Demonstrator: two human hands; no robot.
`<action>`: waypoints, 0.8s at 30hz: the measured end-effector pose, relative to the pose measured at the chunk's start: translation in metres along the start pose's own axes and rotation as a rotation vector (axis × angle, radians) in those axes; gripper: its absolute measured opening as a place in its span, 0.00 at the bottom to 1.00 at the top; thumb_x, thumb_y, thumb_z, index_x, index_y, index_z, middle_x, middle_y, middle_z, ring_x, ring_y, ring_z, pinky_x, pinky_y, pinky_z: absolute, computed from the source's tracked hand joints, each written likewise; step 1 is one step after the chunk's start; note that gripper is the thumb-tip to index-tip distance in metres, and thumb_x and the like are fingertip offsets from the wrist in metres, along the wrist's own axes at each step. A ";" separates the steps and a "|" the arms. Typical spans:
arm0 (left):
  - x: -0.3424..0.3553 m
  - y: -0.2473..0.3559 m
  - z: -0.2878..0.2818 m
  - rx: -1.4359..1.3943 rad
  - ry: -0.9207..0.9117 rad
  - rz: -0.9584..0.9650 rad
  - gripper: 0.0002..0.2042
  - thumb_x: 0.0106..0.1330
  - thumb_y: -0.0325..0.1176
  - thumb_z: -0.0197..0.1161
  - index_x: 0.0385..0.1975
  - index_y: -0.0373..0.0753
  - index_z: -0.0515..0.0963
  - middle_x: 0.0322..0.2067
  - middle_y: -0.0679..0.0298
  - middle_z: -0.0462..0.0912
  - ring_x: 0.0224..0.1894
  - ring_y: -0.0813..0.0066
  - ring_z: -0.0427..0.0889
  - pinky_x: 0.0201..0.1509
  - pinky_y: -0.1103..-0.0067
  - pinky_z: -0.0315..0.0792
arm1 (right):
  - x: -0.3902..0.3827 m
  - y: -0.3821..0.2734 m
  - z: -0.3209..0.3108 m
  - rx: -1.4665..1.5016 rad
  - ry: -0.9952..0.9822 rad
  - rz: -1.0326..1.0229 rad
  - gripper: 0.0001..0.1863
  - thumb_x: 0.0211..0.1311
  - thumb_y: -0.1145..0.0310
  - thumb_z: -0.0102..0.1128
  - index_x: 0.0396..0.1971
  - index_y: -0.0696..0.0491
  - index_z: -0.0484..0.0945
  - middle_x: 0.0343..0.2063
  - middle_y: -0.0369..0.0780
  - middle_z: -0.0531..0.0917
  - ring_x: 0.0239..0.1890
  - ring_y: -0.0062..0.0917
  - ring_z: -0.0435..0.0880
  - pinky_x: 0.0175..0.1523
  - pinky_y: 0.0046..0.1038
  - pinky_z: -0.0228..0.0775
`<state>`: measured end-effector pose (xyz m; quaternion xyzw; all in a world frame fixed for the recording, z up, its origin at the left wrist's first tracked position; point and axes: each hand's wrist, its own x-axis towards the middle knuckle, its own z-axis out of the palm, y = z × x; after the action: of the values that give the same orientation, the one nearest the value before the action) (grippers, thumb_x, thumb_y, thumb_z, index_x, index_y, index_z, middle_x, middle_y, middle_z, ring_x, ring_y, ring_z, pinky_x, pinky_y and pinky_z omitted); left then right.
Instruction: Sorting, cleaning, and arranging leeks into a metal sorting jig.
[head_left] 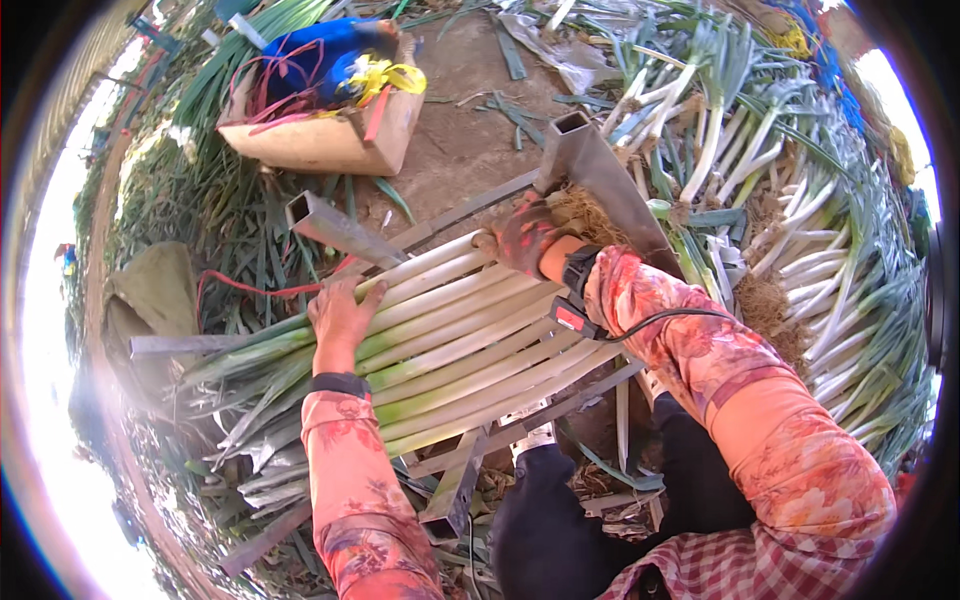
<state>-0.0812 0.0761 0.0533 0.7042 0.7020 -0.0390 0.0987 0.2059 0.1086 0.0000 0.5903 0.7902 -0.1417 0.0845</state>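
Note:
A row of leeks point(460, 330) lies side by side across a metal frame point(610, 180), green leaves to the left and white stems to the right. My bare left hand point(345, 315) rests on the far leeks near where green turns to white, its thumb spread from the fingers. In a dark, red-patterned glove, my right hand point(525, 238) is closed around the white end of the farthest leek. Brown roots point(590, 213) show beside it, against the frame's upright. The right palm is hidden. A strapped device with a cable point(578, 305) sits at my right wrist.
A wooden box point(310, 145) with blue cloth and pink and yellow ties stands at the far left. Many loose leeks point(815, 270) are piled on the right. Square-tube posts point(340, 230) jut up around the row. Cut leaves litter the ground, and a red strap point(255, 288) lies behind.

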 end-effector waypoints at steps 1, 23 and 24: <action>-0.001 -0.001 0.000 -0.020 -0.003 0.012 0.28 0.58 0.61 0.50 0.47 0.44 0.76 0.47 0.56 0.76 0.55 0.61 0.69 0.59 0.66 0.54 | 0.000 0.003 0.004 -0.065 -0.055 0.000 0.25 0.60 0.47 0.40 0.49 0.46 0.73 0.43 0.42 0.80 0.51 0.36 0.74 0.62 0.45 0.51; -0.039 -0.066 0.007 0.215 0.319 -0.205 0.27 0.66 0.52 0.42 0.64 0.50 0.57 0.66 0.60 0.52 0.68 0.60 0.49 0.68 0.58 0.42 | 0.008 0.055 0.040 -0.724 0.186 -0.227 0.24 0.61 0.58 0.41 0.56 0.47 0.66 0.47 0.43 0.77 0.49 0.36 0.76 0.53 0.49 0.59; -0.054 -0.073 0.009 0.239 0.314 -0.225 0.27 0.66 0.51 0.44 0.63 0.50 0.57 0.65 0.60 0.54 0.68 0.60 0.50 0.67 0.57 0.43 | 0.009 0.011 0.012 -0.354 -0.163 -0.132 0.23 0.62 0.60 0.40 0.57 0.47 0.64 0.53 0.44 0.73 0.53 0.36 0.74 0.56 0.48 0.58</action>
<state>-0.1536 0.0214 0.0491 0.6255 0.7733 -0.0227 -0.1009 0.2133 0.1158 -0.0149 0.4997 0.8303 -0.0530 0.2411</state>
